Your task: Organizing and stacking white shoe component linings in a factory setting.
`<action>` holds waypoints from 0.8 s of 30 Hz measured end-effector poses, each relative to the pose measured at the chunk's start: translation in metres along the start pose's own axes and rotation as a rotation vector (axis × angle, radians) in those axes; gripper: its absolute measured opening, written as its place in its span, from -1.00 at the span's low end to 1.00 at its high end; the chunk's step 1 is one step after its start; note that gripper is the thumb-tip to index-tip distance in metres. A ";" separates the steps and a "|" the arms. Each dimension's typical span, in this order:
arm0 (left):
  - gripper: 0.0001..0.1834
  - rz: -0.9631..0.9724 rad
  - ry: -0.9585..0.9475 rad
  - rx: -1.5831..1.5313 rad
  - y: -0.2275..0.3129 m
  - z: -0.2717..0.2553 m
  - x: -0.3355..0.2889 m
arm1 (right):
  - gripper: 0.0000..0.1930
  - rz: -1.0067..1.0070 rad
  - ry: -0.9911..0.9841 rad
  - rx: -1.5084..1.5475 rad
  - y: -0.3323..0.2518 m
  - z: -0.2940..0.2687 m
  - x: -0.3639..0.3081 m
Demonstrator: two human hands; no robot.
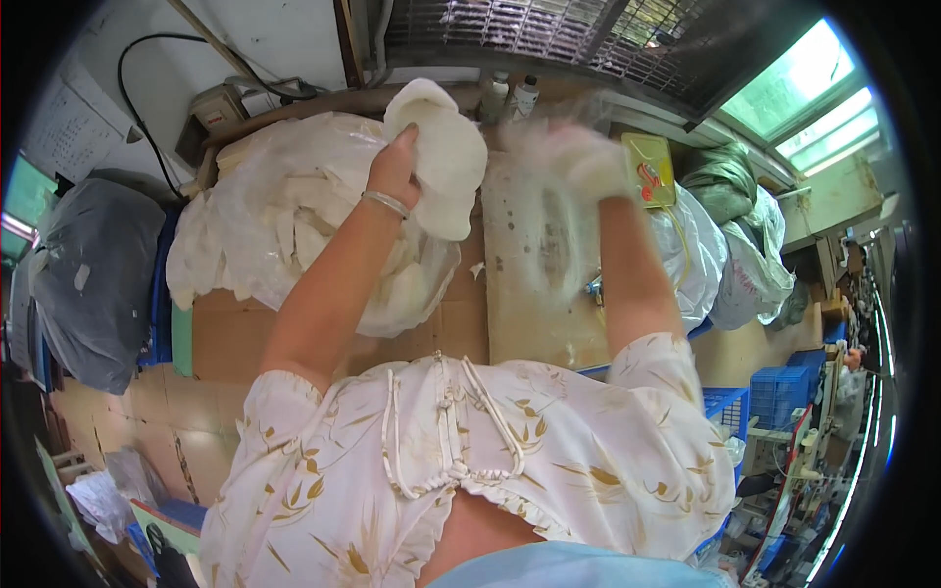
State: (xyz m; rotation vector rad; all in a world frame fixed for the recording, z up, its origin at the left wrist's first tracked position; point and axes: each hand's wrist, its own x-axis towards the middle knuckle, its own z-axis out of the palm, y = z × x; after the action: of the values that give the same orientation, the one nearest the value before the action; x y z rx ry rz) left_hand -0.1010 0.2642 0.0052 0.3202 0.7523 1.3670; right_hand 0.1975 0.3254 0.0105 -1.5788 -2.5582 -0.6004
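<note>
My left hand (394,174) is closed on a white, soft-looking moulded piece (451,157) with a rounded, wavy outline, held up over the table; its exact kind I cannot tell. To the right, my right hand (586,165) is smeared by motion and looks covered by something white, perhaps a glove. A pale, see-through blur surrounds its fingers, so what it holds, if anything, does not show. Below that hand lies a worn board (529,240) with dark stains. Left of my left forearm, a clear plastic bag (343,157) bulges with several white pieces.
Brown cardboard (235,338) covers the table's near left. Two bottles, one dark-capped (524,98), stand at the back. A yellow tray (647,169) with red bits sits by my right wrist. Filled bags (750,260) crowd the right, a dark bag (93,284) the left. Blue crates (781,397) stand lower right.
</note>
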 end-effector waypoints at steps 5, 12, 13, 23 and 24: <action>-0.57 0.047 -0.013 0.084 -0.002 -0.009 -0.004 | -0.68 0.634 0.241 1.217 0.054 0.032 0.031; -0.52 0.020 -0.018 0.118 -0.012 -0.003 0.003 | -0.59 0.690 0.065 0.940 0.059 0.084 0.010; -0.53 0.032 0.017 0.173 -0.012 -0.003 0.000 | -0.55 0.755 0.013 1.227 0.034 0.081 0.011; -0.61 0.192 0.076 0.263 -0.015 0.002 0.000 | -0.80 0.172 0.188 2.480 -0.076 -0.051 -0.012; -0.61 0.180 0.107 0.280 -0.016 0.004 -0.003 | -0.83 0.273 0.392 2.379 -0.100 -0.064 -0.010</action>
State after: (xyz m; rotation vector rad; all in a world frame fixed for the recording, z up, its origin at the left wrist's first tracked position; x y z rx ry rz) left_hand -0.0863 0.2588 -0.0010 0.5493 1.0272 1.4568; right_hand 0.1060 0.2548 0.0379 -0.4653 -0.9419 1.4264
